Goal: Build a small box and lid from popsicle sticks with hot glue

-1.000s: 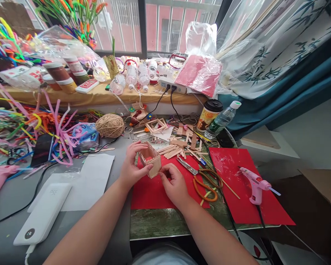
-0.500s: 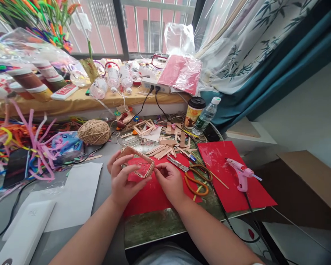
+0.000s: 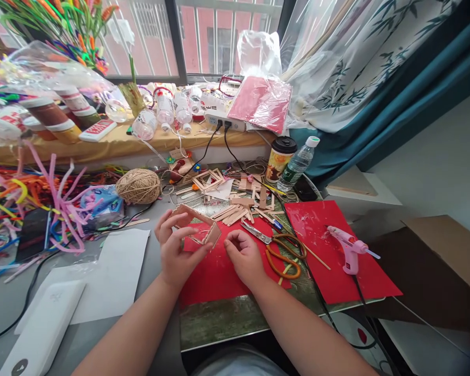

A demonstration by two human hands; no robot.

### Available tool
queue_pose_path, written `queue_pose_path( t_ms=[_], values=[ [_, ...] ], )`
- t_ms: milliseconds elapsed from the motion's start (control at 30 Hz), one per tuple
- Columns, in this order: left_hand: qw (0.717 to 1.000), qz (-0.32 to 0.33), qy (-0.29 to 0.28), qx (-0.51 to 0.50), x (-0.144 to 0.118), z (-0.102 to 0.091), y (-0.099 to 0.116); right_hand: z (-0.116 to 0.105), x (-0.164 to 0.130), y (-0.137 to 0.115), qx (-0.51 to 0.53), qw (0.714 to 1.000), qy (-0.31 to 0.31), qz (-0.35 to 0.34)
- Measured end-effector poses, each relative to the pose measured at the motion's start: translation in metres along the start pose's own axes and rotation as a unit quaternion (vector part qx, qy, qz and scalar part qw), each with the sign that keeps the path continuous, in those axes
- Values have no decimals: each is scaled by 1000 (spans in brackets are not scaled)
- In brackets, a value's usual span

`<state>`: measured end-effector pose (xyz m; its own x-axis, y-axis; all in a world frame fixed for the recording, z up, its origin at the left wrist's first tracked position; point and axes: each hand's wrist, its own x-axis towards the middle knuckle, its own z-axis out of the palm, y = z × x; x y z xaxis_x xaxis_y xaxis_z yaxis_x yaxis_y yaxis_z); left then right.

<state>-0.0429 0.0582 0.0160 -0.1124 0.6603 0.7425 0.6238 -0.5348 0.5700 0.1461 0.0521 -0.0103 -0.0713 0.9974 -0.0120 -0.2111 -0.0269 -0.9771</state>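
My left hand (image 3: 177, 253) grips a small frame of wooden craft sticks (image 3: 213, 234), tilted above a red sheet (image 3: 213, 279). Its thumb is at the near edge and the fingers curl over the far side. Just right of the frame, apart from it, my right hand (image 3: 246, 259) is closed in a pinch; what the fingertips hold, if anything, is too small to make out. Scissors with orange-brown handles (image 3: 288, 256) lie by the right hand. Loose craft sticks (image 3: 232, 213) are piled beyond both hands.
A pink glue gun (image 3: 349, 251) rests on another red sheet (image 3: 311, 222) at right, its cord trailing down. Behind stand a lidded cup (image 3: 279, 159) and a water bottle (image 3: 297, 166). Twine (image 3: 139, 186), pipe cleaners (image 3: 65, 209) and a white device (image 3: 47, 324) occupy the left.
My right hand has drawn away from the frame's right corner, leaving a small gap. The left hand still holds the frame, now turned slightly. The whole view has shifted a little.
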Motion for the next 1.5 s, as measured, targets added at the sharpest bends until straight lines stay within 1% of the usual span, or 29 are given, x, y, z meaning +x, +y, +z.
queue_pose_path(
  t_ms=[67, 100, 167, 233, 300, 333, 400, 467, 533, 600, 667, 767, 867, 933, 1000, 1100, 1200, 1267, 1400, 1500],
  values=[
    [997, -64, 19, -46, 2, 4, -9, -3, 4, -3, 58, 998, 18, 20],
    [990, -107, 26, -87, 3, 7, -14, -5, 7, -4, 84, 995, 37, 24],
    [961, -198, 31, -191, 3, 14, -25, -9, 15, -4, 112, 990, 86, 17],
    [921, -276, 29, -275, 2, 20, -34, -10, 20, -2, 113, 987, 117, 6],
    [892, -318, 19, -319, -1, 25, -39, -8, 20, 2, 105, 987, 124, 8],
    [886, -327, 15, -329, -2, 26, -40, -5, 18, 5, 101, 988, 114, 16],
    [886, -325, 21, -329, -5, 28, -39, 2, 11, 8, 94, 992, 72, 45],
    [900, -308, 34, -307, -8, 28, -36, 9, 3, 10, 96, 992, 25, 74],
    [917, -283, 38, -280, -10, 27, -30, 13, -3, 10, 105, 991, -4, 85],
    [931, -259, 26, -257, -11, 27, -23, 15, -5, 8, 112, 990, -25, 86],
    [942, -235, -1, -239, -11, 25, -18, 15, -4, 6, 110, 990, -38, 82],
    [953, -200, -45, -223, -6, 20, -16, 10, -1, 4, 92, 993, -30, 60],
    [959, -179, -95, -200, 2, 12, -21, 5, 2, 4, 43, 999, -22, 16],
    [959, -176, -125, -185, 7, 9, -26, 4, 3, 3, 6, 1000, -16, -12],
    [959, -177, -129, -178, 8, 8, -30, 4, 2, 3, -27, 999, -6, -41],
    [961, -180, -113, -177, 5, 12, -30, 4, 1, 1, -87, 993, -6, -82],
    [963, -168, -108, -178, 2, 14, -28, 2, 2, -3, -113, 989, -11, -93],
    [964, -154, -121, -182, 4, 12, -28, 0, 3, -5, -113, 990, -8, -88],
    [964, -98, -174, -175, 13, 2, -28, -4, 6, -5, -142, 985, -12, -95],
    [966, -73, -175, -176, 17, -1, -31, -4, 5, -3, -181, 977, -17, -108]
  ],
)
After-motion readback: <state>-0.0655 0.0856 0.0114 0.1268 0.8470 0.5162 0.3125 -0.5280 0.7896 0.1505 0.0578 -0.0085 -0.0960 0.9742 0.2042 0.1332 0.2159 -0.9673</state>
